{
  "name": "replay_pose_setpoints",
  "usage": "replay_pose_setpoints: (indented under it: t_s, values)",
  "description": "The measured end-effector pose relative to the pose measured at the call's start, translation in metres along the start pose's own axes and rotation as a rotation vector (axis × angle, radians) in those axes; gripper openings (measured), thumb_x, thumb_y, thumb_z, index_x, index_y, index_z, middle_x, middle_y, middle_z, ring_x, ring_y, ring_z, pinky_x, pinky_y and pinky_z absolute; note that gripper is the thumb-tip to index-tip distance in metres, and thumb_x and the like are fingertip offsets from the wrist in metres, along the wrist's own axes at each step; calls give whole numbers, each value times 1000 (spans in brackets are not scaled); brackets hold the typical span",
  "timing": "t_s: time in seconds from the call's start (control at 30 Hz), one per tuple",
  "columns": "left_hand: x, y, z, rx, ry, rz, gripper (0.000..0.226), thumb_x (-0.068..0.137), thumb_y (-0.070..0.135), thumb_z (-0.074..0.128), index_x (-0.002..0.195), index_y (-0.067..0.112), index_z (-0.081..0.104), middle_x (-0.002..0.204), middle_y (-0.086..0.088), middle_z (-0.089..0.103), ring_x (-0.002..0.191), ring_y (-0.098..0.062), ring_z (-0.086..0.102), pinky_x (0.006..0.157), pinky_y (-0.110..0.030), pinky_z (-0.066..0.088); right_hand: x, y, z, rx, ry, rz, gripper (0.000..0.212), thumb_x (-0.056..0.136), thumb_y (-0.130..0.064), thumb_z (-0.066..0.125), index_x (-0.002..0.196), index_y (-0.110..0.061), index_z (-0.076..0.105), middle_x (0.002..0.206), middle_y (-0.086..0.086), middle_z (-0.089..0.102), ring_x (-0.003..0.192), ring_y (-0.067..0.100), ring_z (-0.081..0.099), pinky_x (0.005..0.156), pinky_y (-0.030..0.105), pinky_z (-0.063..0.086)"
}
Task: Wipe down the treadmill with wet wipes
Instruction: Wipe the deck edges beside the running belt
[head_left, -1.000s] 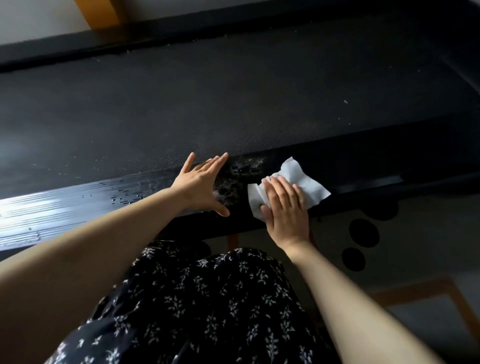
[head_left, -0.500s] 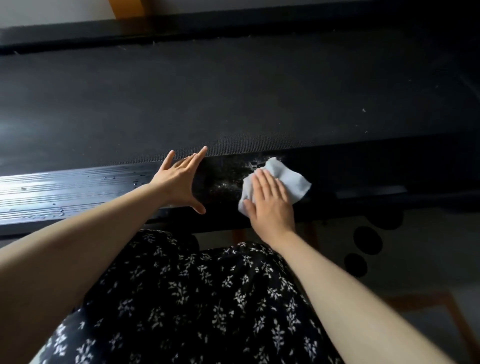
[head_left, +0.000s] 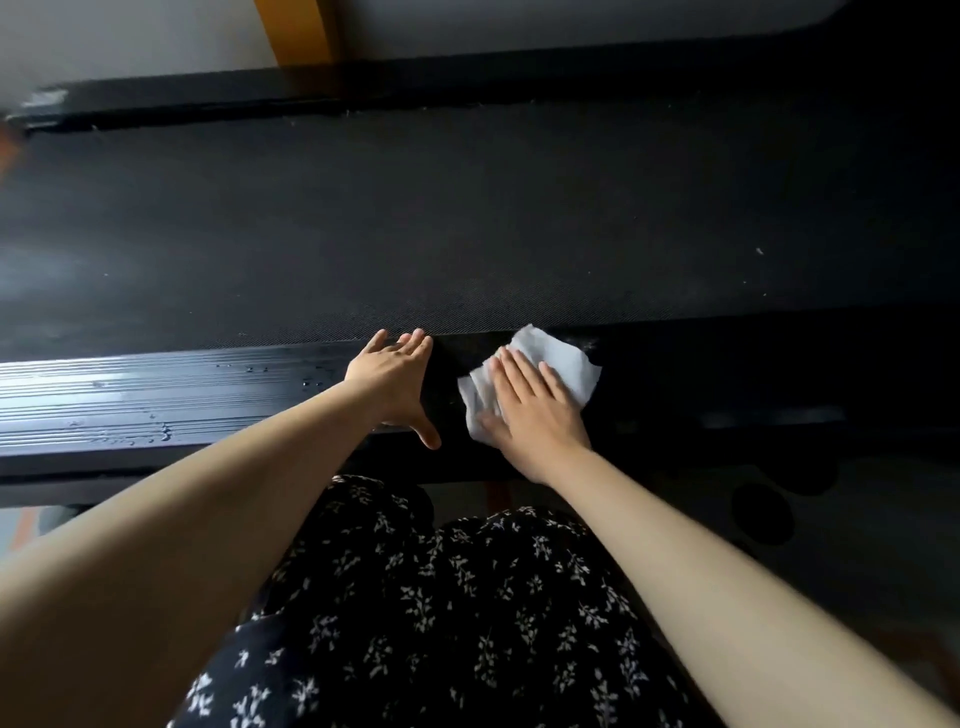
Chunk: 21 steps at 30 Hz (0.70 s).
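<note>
Side rail (head_left: 156, 395) of the treadmill runs 9 to 3 o'clock across my view, with the belt (head_left: 467, 234) beyond it at 12. Wet wipe (head_left: 561, 358) lies flat on the rail just right of centre, its far corner touching the belt edge.

Risks from here, as I judge them:
- The wipe is pinned by pressure only. A stroke toward 3 o'clock could bunch it under the palm or leave it behind.
- Its 12 o'clock corner sits at the seam between rail and belt. The textured belt may snag and roll it.
- Droplets (head_left: 161, 431) stand on the gleaming stretch toward 9 o'clock. The bracing hand rests at the end of that stretch and could skid if weight comes onto it.
- Pale specks (head_left: 759, 251) dot the belt toward 2 o'clock. A loaded wipe would smear dirt rather than lift it.
- The rail toward 3 o'clock is too dark to tell wiped from unwiped, so a patch could be missed.

Right grip (head_left: 535, 415): fully open, fingers straight and slightly spread, pointing to 11 o'clock. The palm and fingers press the wipe onto the rail, and nothing is pinched. The thumb side is blurred.

Left grip (head_left: 392, 382): open flat just beside the wipe at its 9 o'clock, apart from it. Fingers are together toward 1 o'clock, thumb splayed toward 5. It holds nothing and rests on the rail.

Floral skirt (head_left: 441, 597) fills 6 o'clock.
</note>
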<state>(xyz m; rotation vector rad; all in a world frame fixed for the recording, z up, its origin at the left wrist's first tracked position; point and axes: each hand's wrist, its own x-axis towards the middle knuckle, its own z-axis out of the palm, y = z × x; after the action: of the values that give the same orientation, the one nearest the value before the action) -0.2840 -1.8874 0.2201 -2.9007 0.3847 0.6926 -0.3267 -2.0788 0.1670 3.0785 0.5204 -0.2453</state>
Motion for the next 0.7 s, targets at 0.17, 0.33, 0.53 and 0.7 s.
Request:
replay_pose_setpoints:
  t_s: [0.17,0.33,0.53,0.7]
  values:
    - [3,-3,6,-70,3,-7,153,45,72,81,154,9,-5,164,-6,-7,151,-16,-6,123,-36,-2,-13,54,-9,-7,-33,122,71,97,-55,3,156,-14,-2,164,-3,-5,150,10,-8,119,31,-9]
    - [2,-7,11,-161,-5,4,151,48,66,84,154,12,-9,163,-4,-12,149,-13,-12,122,-35,-7,12,78,-17,11,-24,377,72,101,-55,18,156,-13,-4,165,2,-6,151,14,-8,122,36,-6]
    - [4,-5,9,-98,26,8,151,47,70,82,155,11,-6,164,-5,-7,150,-13,-7,122,-34,-8,45,-24,-13,65,-11,155,72,102,-51,22,156,-11,-4,165,6,-7,151,16,-10,120,38,-8]
    - [5,-5,8,-99,29,0,152,46,70,82,155,11,-6,164,-5,-8,150,-14,-7,122,-36,-6,44,-4,-16,35,-57,89,74,102,-55,19,155,-11,-8,164,2,-12,150,13,-13,120,33,-8]
